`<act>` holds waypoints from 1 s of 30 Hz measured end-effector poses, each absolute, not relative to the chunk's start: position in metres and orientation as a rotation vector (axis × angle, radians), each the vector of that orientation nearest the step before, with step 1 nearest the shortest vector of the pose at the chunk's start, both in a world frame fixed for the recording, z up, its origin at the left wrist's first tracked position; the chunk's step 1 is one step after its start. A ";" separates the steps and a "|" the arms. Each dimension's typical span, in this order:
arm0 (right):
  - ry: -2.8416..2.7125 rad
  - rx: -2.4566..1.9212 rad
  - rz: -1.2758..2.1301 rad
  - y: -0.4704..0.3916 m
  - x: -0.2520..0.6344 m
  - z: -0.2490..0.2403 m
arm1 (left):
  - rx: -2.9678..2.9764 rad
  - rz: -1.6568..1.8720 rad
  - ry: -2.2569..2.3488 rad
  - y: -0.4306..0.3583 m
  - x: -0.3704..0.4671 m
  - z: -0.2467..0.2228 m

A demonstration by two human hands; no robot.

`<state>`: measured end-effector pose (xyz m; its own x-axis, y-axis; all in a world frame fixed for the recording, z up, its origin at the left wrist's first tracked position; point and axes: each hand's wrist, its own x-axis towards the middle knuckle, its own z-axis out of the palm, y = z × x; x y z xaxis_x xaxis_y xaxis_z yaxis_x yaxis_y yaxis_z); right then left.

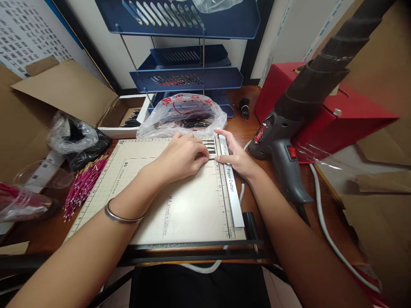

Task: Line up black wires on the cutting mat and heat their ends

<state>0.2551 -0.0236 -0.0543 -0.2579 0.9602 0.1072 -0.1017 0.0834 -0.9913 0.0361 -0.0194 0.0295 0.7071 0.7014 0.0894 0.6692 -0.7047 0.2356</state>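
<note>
A paper cutter board [150,205], cream coloured with printed grid lines, lies in front of me. Near its upper right corner, several short black wires [210,148] lie in a row, crossing toward the ruler edge. My left hand [184,156] rests over the board, finger and thumb pinched at the left end of the lowest black wire [211,159]. My right hand [236,157] sits at the white cutter strip [231,188], thumb tip touching that wire's right end. Its index finger stretches apart toward the strip's top. Part of the wire is hidden by my left fingers.
A clear bag of black wires [189,119] touches the board's far edge, below blue shelf trays [192,79]. Magenta wires [85,184] lie left. A heat gun [285,145] stands right, before a red box [359,111]. An open carton [67,87] is far left.
</note>
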 end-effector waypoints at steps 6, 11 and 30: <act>-1.386 -0.936 1.379 -0.025 0.257 -0.054 | 2.728 0.016 1.158 -0.016 0.046 0.045; -1.385 -0.952 1.377 -0.026 0.256 -0.050 | 2.823 0.113 1.130 -0.018 0.042 0.037; -1.249 -1.060 1.324 -0.020 0.248 -0.049 | 2.845 0.357 1.113 -0.018 0.027 0.025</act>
<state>0.2478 -0.0204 -0.0492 -0.1277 0.9913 0.0325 -0.0898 0.0211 -0.9957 0.0268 -0.0181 0.0247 0.7115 0.6763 0.1906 0.6610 -0.7362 0.1450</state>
